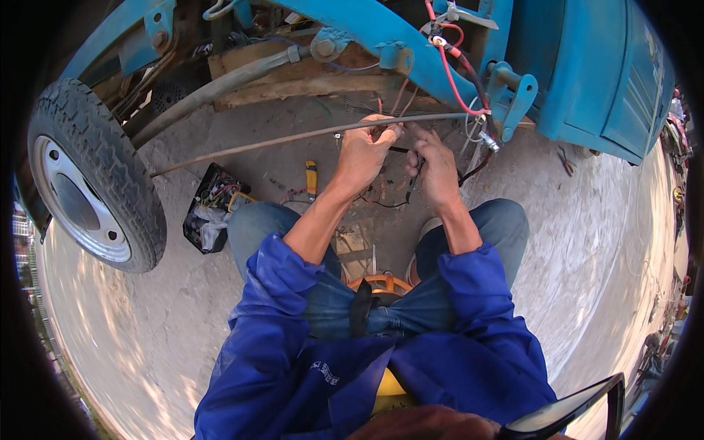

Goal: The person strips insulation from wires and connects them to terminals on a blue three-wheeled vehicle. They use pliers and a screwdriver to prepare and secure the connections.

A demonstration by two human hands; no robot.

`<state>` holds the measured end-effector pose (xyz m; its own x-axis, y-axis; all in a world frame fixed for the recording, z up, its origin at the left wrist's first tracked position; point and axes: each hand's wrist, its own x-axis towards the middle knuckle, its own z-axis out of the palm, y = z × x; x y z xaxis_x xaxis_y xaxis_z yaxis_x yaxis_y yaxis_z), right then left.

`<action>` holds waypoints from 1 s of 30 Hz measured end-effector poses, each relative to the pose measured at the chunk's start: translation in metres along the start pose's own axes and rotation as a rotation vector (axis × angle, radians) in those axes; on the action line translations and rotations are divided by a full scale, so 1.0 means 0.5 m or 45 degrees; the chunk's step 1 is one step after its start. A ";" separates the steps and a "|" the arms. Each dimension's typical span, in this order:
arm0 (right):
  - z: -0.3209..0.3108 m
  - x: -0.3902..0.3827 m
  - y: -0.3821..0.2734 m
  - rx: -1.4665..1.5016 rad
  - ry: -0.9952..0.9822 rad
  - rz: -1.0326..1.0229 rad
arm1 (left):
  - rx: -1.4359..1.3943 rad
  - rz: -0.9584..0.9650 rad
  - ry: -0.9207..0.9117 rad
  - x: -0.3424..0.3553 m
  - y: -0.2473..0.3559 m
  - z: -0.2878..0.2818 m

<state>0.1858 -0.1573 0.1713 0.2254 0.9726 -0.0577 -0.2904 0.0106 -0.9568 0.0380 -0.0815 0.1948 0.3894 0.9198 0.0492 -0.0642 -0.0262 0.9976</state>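
Under the blue vehicle frame (359,18), my left hand (361,155) is closed, thumb and fingers pinched on a thin wire. Close beside it my right hand (437,170) has its fingers curled in a pinch on what looks like the same wire. A short dark piece of the wire (398,149) shows between the two hands; its ends are hidden by my fingers. Just above the fingers passes a long thin metal rod (293,136). Several thin reddish wires (402,97) hang down from the frame behind my hands.
At left stands a wheel (95,176). A black tray (192,224) of tools and a yellow-handled cutter (312,180) lie on the ground. Red cables (449,70) hang from the frame at right, near a blue body panel (594,81). Pliers (565,161) lie farther right.
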 end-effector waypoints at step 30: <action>0.055 0.039 -0.041 -0.179 0.132 -0.073 | -0.193 -0.264 0.116 -0.005 0.049 -0.014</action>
<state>0.1708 -0.1320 0.1977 0.3349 0.9419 -0.0243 -0.1432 0.0254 -0.9894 0.0292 -0.0816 0.2187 0.3245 0.9311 -0.1666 -0.1310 0.2187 0.9670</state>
